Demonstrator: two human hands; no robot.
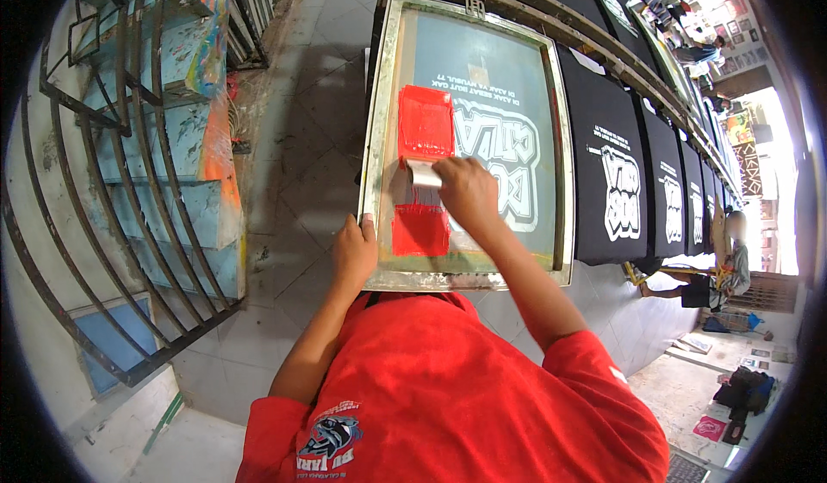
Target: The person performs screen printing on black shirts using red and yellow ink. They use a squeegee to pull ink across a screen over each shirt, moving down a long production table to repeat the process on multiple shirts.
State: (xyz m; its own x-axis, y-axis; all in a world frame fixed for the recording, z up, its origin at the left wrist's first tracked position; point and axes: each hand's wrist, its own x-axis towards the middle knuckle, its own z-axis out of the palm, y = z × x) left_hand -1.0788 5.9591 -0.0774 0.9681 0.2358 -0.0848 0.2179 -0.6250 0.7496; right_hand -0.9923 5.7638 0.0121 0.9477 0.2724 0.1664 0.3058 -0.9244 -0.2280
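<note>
A screen-printing frame [562, 164] with a grey-green mesh lies in front of me. Pale lettering and a bold outlined design show on the mesh. My right hand [468, 190] is closed on a small pale squeegee [422, 174], held over the left part of the mesh. Wet red ink [426, 121] forms a block beyond the squeegee, and a second red patch [421, 230] lies on the near side, with thin streaks between them. My left hand [354, 246] grips the frame's left edge near its front corner, fingers partly hidden.
Black printed shirts [603, 173] lie in a row to the right beside a long wooden rail [603, 35]. Metal bars [138, 216] and paint-stained blue shelving [185, 138] stand at left. Another person [732, 263] sits at far right, beyond the shirts.
</note>
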